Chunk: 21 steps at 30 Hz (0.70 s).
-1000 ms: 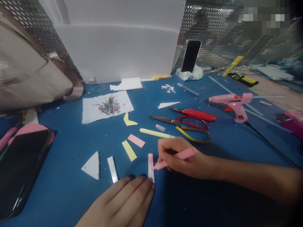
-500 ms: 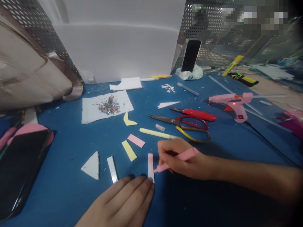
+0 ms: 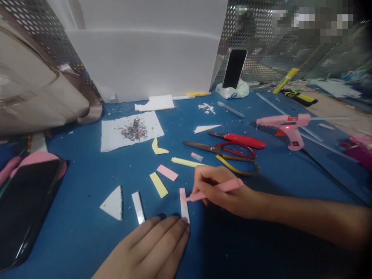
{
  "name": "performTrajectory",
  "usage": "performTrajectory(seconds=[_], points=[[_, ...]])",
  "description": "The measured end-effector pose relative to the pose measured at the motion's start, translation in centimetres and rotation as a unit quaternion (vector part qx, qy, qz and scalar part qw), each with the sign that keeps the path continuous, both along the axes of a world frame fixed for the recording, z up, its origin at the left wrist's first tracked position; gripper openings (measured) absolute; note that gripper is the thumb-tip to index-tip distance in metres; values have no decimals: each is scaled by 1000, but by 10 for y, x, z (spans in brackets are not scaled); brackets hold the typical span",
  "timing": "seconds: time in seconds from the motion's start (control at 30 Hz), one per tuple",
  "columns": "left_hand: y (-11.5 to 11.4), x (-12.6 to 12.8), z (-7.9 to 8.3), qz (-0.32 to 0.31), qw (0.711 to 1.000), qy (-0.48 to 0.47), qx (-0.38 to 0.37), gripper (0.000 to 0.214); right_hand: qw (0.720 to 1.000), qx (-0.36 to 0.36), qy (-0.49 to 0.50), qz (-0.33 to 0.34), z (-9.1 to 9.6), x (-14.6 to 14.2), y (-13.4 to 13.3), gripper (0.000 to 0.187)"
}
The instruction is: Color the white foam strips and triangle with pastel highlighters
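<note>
In my right hand (image 3: pixel 223 190) is a pink marker (image 3: pixel 225 187), its tip touching a small white strip (image 3: pixel 185 213) whose upper part is coloured pink. My left hand (image 3: pixel 154 248) lies flat, fingers outstretched, with a fingertip on the strip's lower end. Just beyond the fingers of that hand is a shiny white strip (image 3: pixel 138 207). Left of it lies a white triangle (image 3: pixel 112 204) with a bumpy edge. Farther up are a yellow strip (image 3: pixel 158 185), a pink strip (image 3: pixel 167 173) and a yellow marker (image 3: pixel 186 162) partly behind my right hand.
Scissors (image 3: pixel 215 148) and red-handled pliers (image 3: pixel 244 140) lie beyond my right hand. A pink glue gun (image 3: pixel 283 122) with a lit red light stands to the right. Glitter bits (image 3: pixel 135 130) rest on white paper. A dark phone (image 3: pixel 29 205) is at the left, another phone (image 3: pixel 235 69) stands upright behind.
My right hand has moved the marker tip up along the strip, and the strip's top has tilted slightly left. My left hand has stayed in place.
</note>
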<state>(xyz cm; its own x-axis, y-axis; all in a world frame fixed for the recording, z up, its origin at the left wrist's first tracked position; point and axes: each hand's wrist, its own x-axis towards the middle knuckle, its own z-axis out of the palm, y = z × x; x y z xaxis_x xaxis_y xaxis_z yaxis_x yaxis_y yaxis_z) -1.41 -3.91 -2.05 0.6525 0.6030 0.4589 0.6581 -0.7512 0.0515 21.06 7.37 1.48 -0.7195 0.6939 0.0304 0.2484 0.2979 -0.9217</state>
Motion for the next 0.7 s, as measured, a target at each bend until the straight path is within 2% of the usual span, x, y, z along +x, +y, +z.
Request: performTrajectory(seconds=[0.1, 0.2, 0.33, 0.47, 0.57, 0.7], points=[[0, 0, -1, 1, 1000, -5, 5, 36, 1000, 1, -10, 0, 0, 0, -1, 25], [-1, 0, -2, -1, 1000, -1, 9, 36, 999, -5, -11, 30, -1, 1, -1, 28], [-3, 2, -1, 7, 1000, -13, 10, 35, 1000, 22, -18, 6, -1, 1, -1, 26], [-2, 2, 0, 3, 1000, -13, -1, 35, 999, 7, -16, 27, -1, 1, 0, 29], [-1, 1, 0, -2, 1000, -2, -9, 35, 1000, 19, -14, 4, -1, 1, 0, 28], [-2, 1, -1, 0, 1000, -13, -7, 35, 1000, 13, -5, 27, -1, 2, -1, 28]])
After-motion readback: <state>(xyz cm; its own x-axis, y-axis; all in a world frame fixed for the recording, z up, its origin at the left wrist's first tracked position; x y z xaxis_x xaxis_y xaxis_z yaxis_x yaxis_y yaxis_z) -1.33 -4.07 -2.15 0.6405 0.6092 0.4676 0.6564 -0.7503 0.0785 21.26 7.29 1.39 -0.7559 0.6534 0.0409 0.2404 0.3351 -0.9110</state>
